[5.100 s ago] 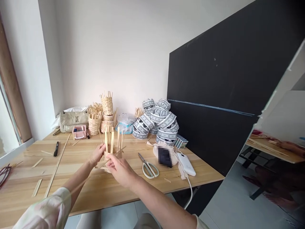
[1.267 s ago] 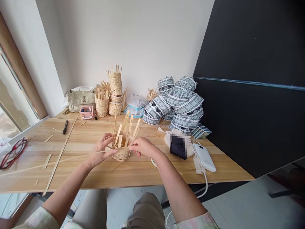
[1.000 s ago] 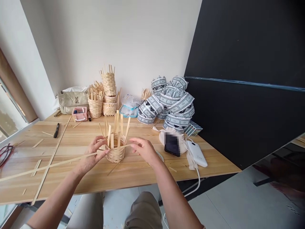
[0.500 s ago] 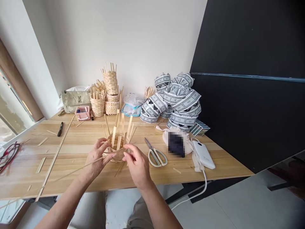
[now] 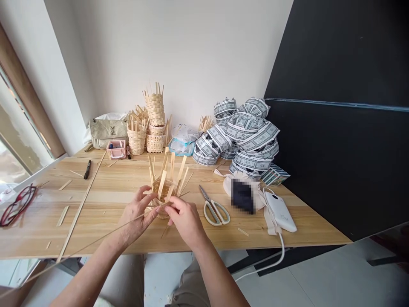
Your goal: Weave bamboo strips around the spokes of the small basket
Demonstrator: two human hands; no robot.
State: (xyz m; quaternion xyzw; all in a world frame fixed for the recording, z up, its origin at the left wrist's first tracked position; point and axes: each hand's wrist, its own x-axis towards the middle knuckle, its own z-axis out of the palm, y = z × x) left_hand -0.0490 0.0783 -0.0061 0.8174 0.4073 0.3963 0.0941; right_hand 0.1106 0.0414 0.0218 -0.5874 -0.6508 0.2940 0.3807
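Observation:
My hands are at a small unfinished bamboo basket (image 5: pixel 163 192) on the wooden table (image 5: pixel 96 200), its loose upright stakes fanning above a short woven band. My left hand (image 5: pixel 137 215) wraps the basket's near left side. My right hand (image 5: pixel 184 220) presses against the near right side, its fingertips pinching a long thin bamboo strip (image 5: pixel 96 237). That strip runs from the basket wall, past my left hand and out over the table's front edge. My hands hide the basket's lower weave.
Near the back wall stand several woven baskets (image 5: pixel 154 123), a beige handbag (image 5: pixel 107 133), a pink box (image 5: pixel 116 149) and piled printed paper bands (image 5: pixel 246 132). Scissors (image 5: pixel 215 212), a white power bank (image 5: pixel 281 212) and a cloth pouch (image 5: pixel 243 194) lie right; red-framed glasses (image 5: pixel 18 205) lie left.
My right hand has moved from beside the basket onto its near side and pinches the strip. The strip's free end has swung lower, and the basket has turned slightly in my left hand.

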